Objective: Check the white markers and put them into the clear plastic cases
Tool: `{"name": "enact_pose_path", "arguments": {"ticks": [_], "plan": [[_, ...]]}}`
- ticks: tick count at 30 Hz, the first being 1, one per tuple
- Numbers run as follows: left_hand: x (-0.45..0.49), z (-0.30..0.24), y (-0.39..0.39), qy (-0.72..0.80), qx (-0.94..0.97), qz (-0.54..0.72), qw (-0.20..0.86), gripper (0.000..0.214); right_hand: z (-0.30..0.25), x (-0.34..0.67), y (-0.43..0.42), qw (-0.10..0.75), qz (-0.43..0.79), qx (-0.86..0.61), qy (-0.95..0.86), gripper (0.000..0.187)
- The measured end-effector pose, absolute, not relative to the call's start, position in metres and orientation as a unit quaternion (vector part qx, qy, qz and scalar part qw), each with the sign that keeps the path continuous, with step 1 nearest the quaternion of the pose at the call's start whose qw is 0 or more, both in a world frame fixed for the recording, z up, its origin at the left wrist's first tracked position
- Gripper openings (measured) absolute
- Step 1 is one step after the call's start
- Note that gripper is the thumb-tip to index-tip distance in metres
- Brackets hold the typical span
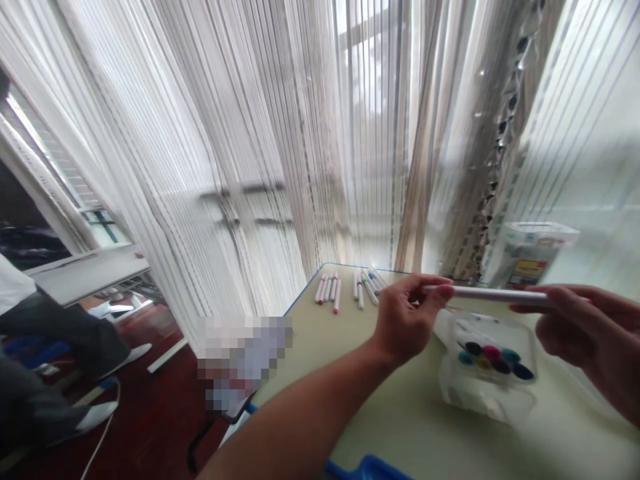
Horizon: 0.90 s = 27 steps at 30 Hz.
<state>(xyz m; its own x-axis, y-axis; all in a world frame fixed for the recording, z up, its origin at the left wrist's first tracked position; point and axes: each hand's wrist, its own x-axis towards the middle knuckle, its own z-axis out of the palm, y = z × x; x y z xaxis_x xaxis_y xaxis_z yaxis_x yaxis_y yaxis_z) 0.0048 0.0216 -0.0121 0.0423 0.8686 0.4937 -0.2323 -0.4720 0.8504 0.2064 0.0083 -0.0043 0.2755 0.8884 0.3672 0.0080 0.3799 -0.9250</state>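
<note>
A slim white marker (493, 294) is held level between both hands above the table. My left hand (407, 313) pinches its left end between thumb and fingers. Around the right end, the fingers of my right hand (595, 337) are closed; which end bears the cap, I cannot tell. Just below the marker sits a clear plastic case (463, 387), with several round coloured ends in black, pink, teal and yellow showing in it. Beyond my left hand lie two loose groups of white markers, one group (327, 290) to the left, the other (364, 290) partly behind the hand.
The pale table (310, 353) has a blue edge and meets striped sheer curtains (250, 133) at the back. At the back right stands a clear tub (535, 257) with a yellow label. A blue object (373, 467) is at the near edge. Another person's legs (65, 333) show at left.
</note>
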Motion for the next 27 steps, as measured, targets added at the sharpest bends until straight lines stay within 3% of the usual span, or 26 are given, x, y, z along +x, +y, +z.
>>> {"name": "enact_pose_path", "arguments": {"ticks": [6, 20, 27], "plan": [[0.004, -0.009, 0.020, 0.244, 0.520, 0.640, 0.510, 0.041, 0.011, 0.196, -0.006, 0.666, 0.441, -0.372, -0.474, 0.034], [0.000, -0.006, 0.021, 0.304, 0.572, 0.617, 0.447, 0.038, 0.010, 0.196, 0.000, 0.655, 0.410, -0.348, -0.532, 0.039], [0.003, -0.002, 0.019, 0.271, 0.530, 0.634, 0.493, 0.040, 0.006, 0.198, 0.002, 0.657, 0.429, -0.349, -0.513, 0.038]]}}
